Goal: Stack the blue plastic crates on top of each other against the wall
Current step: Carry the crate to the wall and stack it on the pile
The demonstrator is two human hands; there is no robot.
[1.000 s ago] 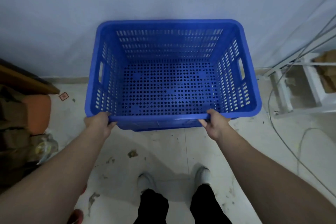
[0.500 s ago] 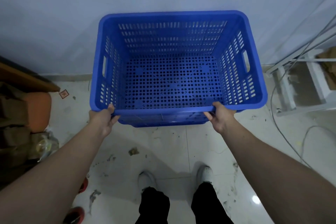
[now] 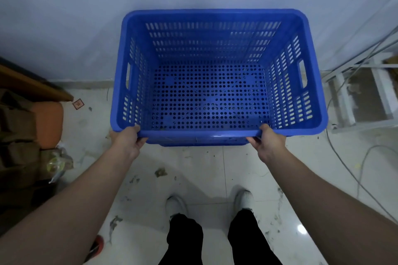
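A blue perforated plastic crate (image 3: 217, 17) sits against the pale wall, its far rim close to the wall. Just under its near rim, the blue edge of another crate (image 3: 202, 141) shows, so the top crate rests on it. My left hand (image 3: 127, 142) grips the near rim at its left end. My right hand (image 3: 268, 142) grips the same rim towards its right end. The crate is empty, and its holed bottom shows dark below.
Brown boxes, an orange cushion (image 3: 48, 122) and a plastic bag crowd the floor at left. A white metal frame (image 3: 357, 101) and grey cables (image 3: 344, 157) lie at right. My two white shoes (image 3: 176, 204) stand on dirty white tiles.
The crate has shifted slightly away from me towards the wall, with both hands holding the near rim throughout.
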